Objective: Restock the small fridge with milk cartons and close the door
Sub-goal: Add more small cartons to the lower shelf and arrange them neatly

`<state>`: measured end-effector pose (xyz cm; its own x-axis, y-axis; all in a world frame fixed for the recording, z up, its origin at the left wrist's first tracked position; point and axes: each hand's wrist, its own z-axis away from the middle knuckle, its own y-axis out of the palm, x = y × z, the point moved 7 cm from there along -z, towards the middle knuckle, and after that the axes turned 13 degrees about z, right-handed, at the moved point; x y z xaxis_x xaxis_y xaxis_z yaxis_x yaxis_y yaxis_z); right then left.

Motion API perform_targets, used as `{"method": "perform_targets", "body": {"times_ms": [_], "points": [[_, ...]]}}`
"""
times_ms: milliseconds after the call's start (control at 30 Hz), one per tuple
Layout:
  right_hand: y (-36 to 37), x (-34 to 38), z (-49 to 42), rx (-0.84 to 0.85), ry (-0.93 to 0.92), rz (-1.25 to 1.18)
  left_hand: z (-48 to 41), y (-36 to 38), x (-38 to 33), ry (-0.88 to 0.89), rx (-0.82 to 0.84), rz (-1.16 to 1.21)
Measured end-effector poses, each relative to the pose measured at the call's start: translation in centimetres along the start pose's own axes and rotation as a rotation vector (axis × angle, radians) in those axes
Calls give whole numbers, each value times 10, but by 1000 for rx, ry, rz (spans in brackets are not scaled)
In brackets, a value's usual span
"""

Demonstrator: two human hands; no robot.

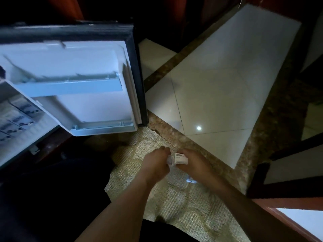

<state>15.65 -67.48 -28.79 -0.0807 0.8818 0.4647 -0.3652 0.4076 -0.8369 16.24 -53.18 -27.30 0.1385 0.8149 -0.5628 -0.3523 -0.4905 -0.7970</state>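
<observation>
1. Milk carton point(180, 158) between left grip point(157, 162) and right grip point(193, 163): white, dark print.
2. Rug point(174, 198) under the grips: beige woven checks.
3. Floor tiles point(218, 102) beyond: white, with a mottled brown border point(174, 135).
4. Fridge door point(87, 102) to their left: white lining, black edge.

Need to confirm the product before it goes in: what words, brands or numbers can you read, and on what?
Label on the carton between left hand and right hand: dark print, too blurred to read.
Stocked cartons in the fridge: dark markings, too blurred to read.
No legible text anywhere.
</observation>
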Motion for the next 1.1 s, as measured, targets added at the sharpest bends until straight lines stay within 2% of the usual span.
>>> {"method": "perform_targets", "body": {"times_ms": [233, 600, 833, 1100], "points": [[-71, 83, -7, -57, -201, 12, 29, -110, -8, 40, -188, 30], [-132, 277, -38, -197, -517, -72, 119, -294, 36, 13, -578, -16], [-133, 396, -44, -231, -723, -34, 186, -368, 79, -21, -789, 14], [-79, 504, -64, -221, -866, 47, 242, -392, 167, -157, -1000, 47]]}}
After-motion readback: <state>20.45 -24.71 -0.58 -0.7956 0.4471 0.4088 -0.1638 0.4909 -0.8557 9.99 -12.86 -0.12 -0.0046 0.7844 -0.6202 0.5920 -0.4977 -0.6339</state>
